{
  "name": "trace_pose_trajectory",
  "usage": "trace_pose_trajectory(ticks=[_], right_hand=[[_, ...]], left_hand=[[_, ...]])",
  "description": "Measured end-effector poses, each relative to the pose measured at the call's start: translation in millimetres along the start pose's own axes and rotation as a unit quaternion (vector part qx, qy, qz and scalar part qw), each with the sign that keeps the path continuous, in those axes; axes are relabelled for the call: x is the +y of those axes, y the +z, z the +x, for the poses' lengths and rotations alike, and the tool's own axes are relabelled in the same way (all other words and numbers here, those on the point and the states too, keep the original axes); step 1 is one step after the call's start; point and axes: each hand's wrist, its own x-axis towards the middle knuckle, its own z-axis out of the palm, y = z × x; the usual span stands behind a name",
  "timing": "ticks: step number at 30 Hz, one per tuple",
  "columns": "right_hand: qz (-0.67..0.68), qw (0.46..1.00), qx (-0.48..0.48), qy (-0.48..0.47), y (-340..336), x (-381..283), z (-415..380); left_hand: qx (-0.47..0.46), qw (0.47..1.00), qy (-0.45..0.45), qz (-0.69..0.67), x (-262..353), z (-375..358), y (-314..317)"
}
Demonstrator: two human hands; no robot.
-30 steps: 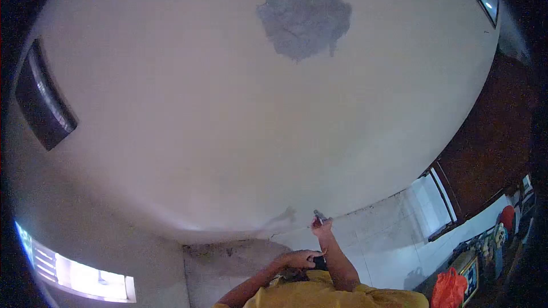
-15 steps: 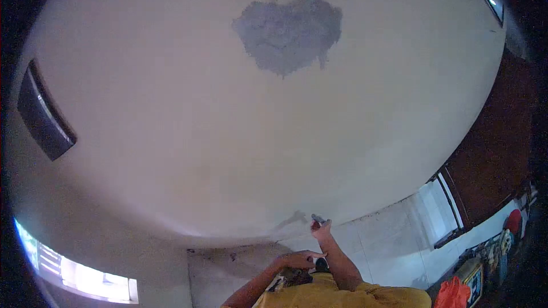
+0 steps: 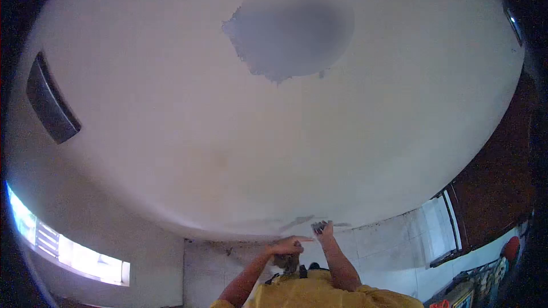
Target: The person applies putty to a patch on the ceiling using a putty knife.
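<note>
At the bottom centre, my right hand (image 3: pixel 324 230) is raised to the foot of the pale surface, with its fingers closed around a small grey tool (image 3: pixel 318 227), whose kind I cannot tell. My left hand (image 3: pixel 287 245) is lower and to the left, one finger stretched toward my right hand. Its other fingers curl over a brownish-grey lump (image 3: pixel 286 262) just below. The pale surface (image 3: pixel 228 137) fills most of the view. High on it is a large grey patch (image 3: pixel 285 40) with a ragged left edge and a blurred upper right side. Grey smears (image 3: pixel 299 221) mark the surface near my right hand.
A dark rectangular fixture (image 3: pixel 51 100) is at the far left, above a bright window (image 3: pixel 74 259). Along the right runs a dark brown panel (image 3: pixel 496 171) beside a pale window (image 3: pixel 439 225). Assorted items, including a red round object (image 3: pixel 510 248), crowd the lower right.
My left hand has moved up and left, away from my body. My right hand is slightly lower in view with its fingers turned. The grey patch looks smoother and rounder; the view has shifted slightly.
</note>
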Motion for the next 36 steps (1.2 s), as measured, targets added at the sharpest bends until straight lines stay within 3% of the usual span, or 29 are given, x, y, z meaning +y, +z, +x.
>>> trace_pose_trajectory(ticks=[3, 6, 7, 8, 9, 10, 12, 14, 16, 18, 21, 22, 24, 25, 28, 31, 32, 34, 36], right_hand=[[-0.161, 0.98, 0.022, -0.11, -28, -26, -16], [-0.43, 0.855, 0.008, -0.291, -32, -74, -71], [-0.587, 0.67, -0.065, -0.45, -37, -93, -66], [-0.653, 0.431, -0.071, -0.619, -49, -113, -53], [-0.613, 0.625, -0.099, -0.472, 1, -115, -125], [-0.521, 0.786, -0.07, -0.325, 62, -115, -214], [-0.61, 0.668, -0.136, -0.404, 128, -122, -290], [-0.647, 0.545, -0.217, -0.488, 186, -122, -344], [-0.679, 0.434, -0.225, -0.548, 237, -119, -381], [-0.721, 0.364, -0.25, -0.535, 302, -110, -433], [-0.699, 0.14, -0.204, -0.671, 373, -96, -478], [-0.683, 0.079, -0.177, -0.704, 392, -95, -488], [-0.643, -0.002, -0.104, -0.759, 422, -92, -503], [-0.646, -0.016, -0.086, -0.759, 430, -91, -514], [-0.652, -0.04, -0.034, -0.757, 432, -81, -533], [-0.629, -0.075, -0.016, -0.774, 436, -76, -531], [-0.634, -0.072, -0.016, -0.77, 434, -79, -534], [-0.638, -0.06, -0.016, -0.768, 434, -81, -540], [-0.648, -0.088, -0.011, -0.756, 444, -77, -542]], left_hand=[[0.101, 0.992, -0.019, -0.07, -9, -34, -19], [0.226, 0.971, -0.072, -0.018, -43, -81, -17], [0.24, 0.955, -0.166, -0.046, -73, -95, -13], [0.245, 0.954, -0.166, -0.046, -61, -111, -17], [0.242, 0.952, -0.178, -0.065, -45, -122, -16], [0.239, 0.948, -0.19, -0.085, -29, -134, -15], [0.215, 0.933, -0.24, -0.163, -19, -145, -10], [0.206, 0.941, -0.206, -0.174, -15, -143, -7], [0.19, 0.95, -0.172, -0.177, -21, -139, 0], [0.176, 0.96, -0.145, -0.161, -32, -135, 1], [0.192, 0.967, -0.125, -0.111, 16, -138, 3], [0.154, 0.962, -0.137, -0.178, 0, -141, 3], [0.122, 0.948, -0.079, -0.284, -24, -153, 11], [0.106, 0.935, -0.051, -0.334, -33, -162, 15], [0.196, 0.942, -0.164, -0.216, -44, -194, 31], [0.231, 0.949, -0.12, -0.178, -84, -214, 49], [0.187, 0.906, -0.144, -0.35, -42, -220, 45], [0.191, 0.935, -0.125, -0.272, -56, -233, 41], [0.192, 0.942, -0.126, -0.244, -68, -237, 37]])
